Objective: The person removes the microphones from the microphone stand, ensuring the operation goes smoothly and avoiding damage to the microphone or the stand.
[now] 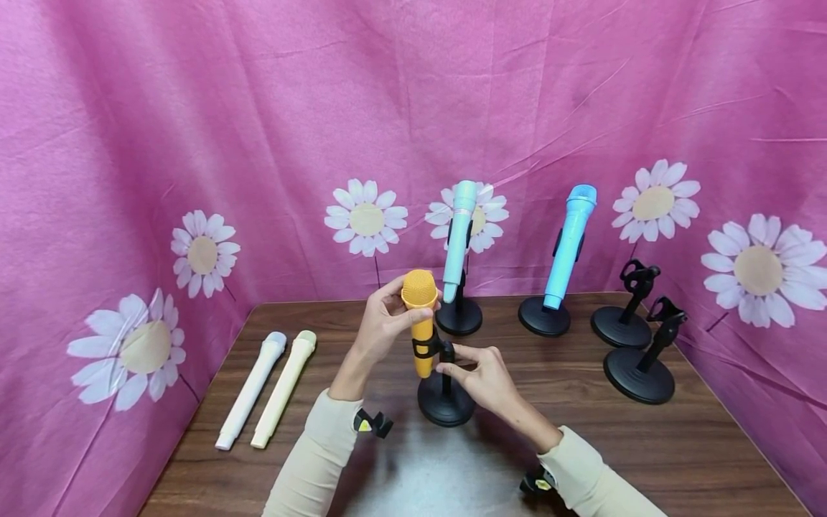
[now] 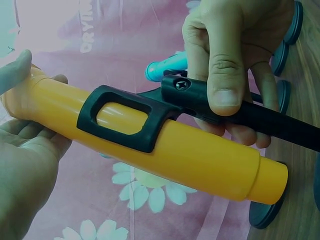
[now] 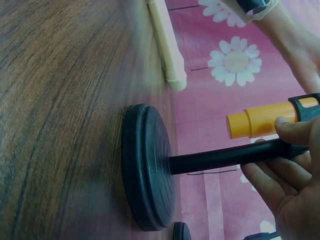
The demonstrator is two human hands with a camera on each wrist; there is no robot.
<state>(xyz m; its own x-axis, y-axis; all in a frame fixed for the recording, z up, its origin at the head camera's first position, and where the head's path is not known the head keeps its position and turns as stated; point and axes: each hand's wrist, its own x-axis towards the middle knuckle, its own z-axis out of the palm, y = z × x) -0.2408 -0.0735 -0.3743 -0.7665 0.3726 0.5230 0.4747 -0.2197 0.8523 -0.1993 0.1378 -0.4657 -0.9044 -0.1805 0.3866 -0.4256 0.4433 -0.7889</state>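
An orange microphone [image 1: 423,332] sits tilted in the black clip [image 2: 120,117] of a desk stand [image 1: 446,402]. Around the head end of the microphone, my left hand [image 1: 382,323] curls its thumb and fingers. My right hand [image 1: 484,377] pinches the stand's black post [image 3: 220,157] just under the clip, thumb on one side and fingers on the other. The round base [image 3: 150,167] of that stand rests on the wooden table. In the left wrist view the microphone's tail end [image 2: 270,182] sticks out past the clip.
Behind stand a mint microphone [image 1: 457,237] and a blue microphone [image 1: 570,244], each in a stand. Two bare stands, one [image 1: 623,323] behind the other [image 1: 639,373], are at the right. A white microphone [image 1: 252,391] and a cream microphone [image 1: 284,388] lie at the left.
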